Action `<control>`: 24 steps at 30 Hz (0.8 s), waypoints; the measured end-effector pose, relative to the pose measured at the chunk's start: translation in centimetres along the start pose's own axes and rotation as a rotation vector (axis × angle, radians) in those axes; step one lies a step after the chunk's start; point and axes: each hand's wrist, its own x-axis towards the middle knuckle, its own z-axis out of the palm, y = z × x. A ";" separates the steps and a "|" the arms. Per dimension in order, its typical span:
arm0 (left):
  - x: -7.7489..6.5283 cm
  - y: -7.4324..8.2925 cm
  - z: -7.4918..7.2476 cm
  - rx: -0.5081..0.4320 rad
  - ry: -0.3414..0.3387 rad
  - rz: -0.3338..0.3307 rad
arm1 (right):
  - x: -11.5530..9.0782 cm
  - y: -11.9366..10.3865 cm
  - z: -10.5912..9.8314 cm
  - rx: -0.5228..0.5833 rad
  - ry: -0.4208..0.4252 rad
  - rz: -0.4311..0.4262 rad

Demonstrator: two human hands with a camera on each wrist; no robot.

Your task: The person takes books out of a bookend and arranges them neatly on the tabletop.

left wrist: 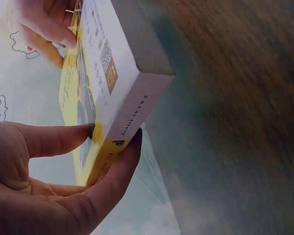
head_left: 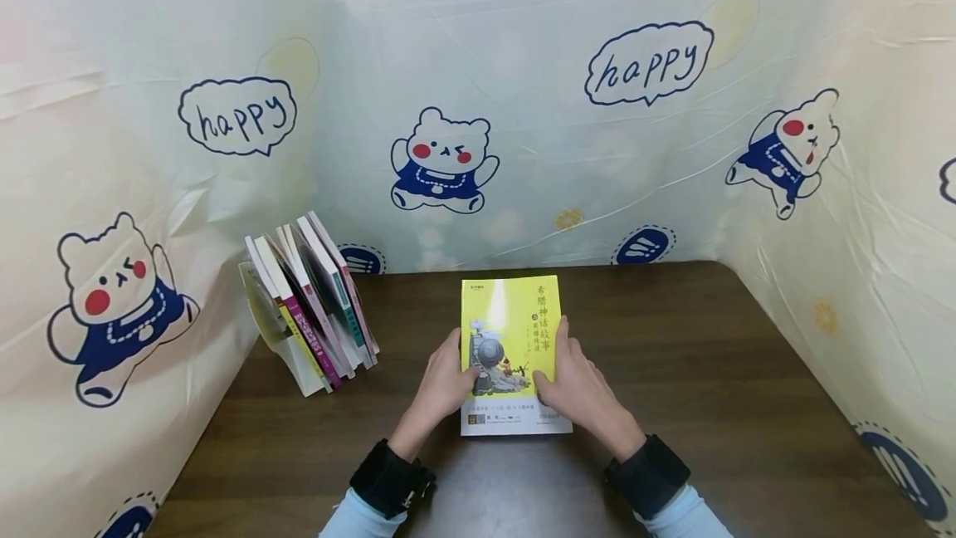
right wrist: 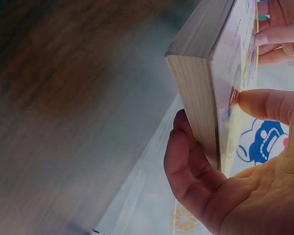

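Both hands hold a yellow and white paperback book (head_left: 508,355), its front cover facing up toward the head camera. My left hand (head_left: 446,376) grips the spine side, thumb on the cover and fingers behind, as the left wrist view shows on the book's spine (left wrist: 130,110). On the opposite edge, my right hand (head_left: 586,388) grips with its thumb on the cover and fingers curled under the back. Page edges (right wrist: 196,98) face the right wrist camera. In both wrist views the book is raised above the table.
At the table's left back, several books (head_left: 314,305) stand in a leaning row, spines toward the front right. The dark wooden table (head_left: 709,405) is bordered by a pale printed curtain (head_left: 523,48) at the back and both sides.
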 end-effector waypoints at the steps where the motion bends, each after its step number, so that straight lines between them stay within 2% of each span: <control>1: 0.1 0.0 0.0 0.007 0.003 0.009 | 0.0 0.0 0.0 -0.005 -0.001 0.002; 11: 0.2 -0.4 0.4 0.081 -0.019 0.073 | 0.2 0.4 0.3 -0.035 -0.021 0.014; 19: 0.4 -0.5 0.8 0.060 -0.035 0.119 | 0.3 0.4 0.4 -0.072 -0.003 -0.014; 24: 0.1 -0.5 0.9 0.058 -0.058 0.088 | 0.3 0.5 0.4 -0.093 -0.012 -0.016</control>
